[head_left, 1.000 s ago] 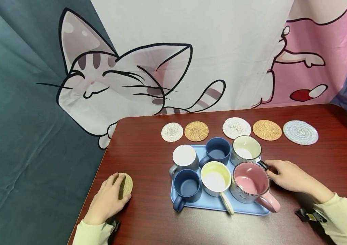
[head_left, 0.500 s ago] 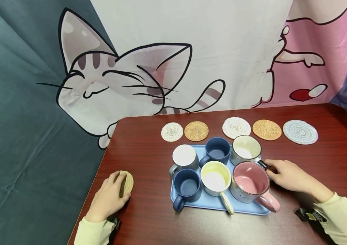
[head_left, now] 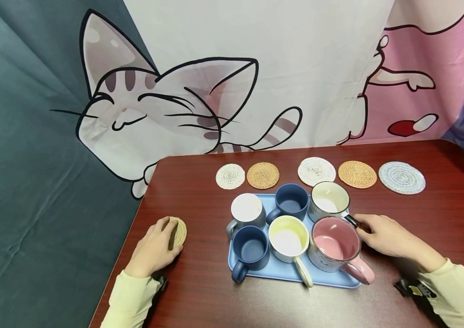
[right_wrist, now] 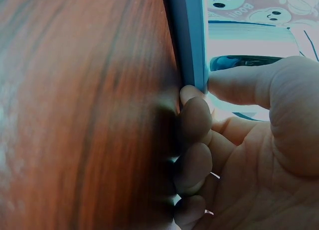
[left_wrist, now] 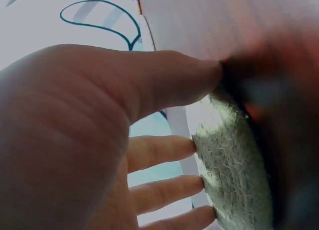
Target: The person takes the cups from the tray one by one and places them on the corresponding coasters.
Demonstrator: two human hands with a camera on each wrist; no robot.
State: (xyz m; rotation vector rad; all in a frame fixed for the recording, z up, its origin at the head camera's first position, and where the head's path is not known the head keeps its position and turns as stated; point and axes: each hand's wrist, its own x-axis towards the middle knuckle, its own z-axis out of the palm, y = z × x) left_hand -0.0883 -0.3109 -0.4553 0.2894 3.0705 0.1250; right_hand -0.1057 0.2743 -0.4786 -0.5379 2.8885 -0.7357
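In the left wrist view, the straight fingers and thumb of my left hand (head_left: 154,248) touch a round woven coaster (head_left: 179,233) on the left of the table. Part of this coaster (left_wrist: 227,160) is hidden under the hand. My right hand (head_left: 387,234) grips the right edge of a light blue tray (head_left: 264,271), with the thumb on top and the fingers curled beneath, as the right wrist view shows. Several mugs stand on the tray: a pink mug (head_left: 335,243), a yellow mug (head_left: 288,239), a white mug (head_left: 247,212), two blue ones and a cream one.
Along the table's back edge lies a row of woven coasters: a small white coaster (head_left: 230,176), a tan coaster (head_left: 262,175), a larger white coaster (head_left: 316,171), another tan one and a pale blue coaster (head_left: 401,177). Behind the table (head_left: 199,291) hangs a printed cloth (head_left: 330,91).
My left hand has moved the coaster a little away from me and to the right across the table. The right hand, the tray and the mugs stay where they were.
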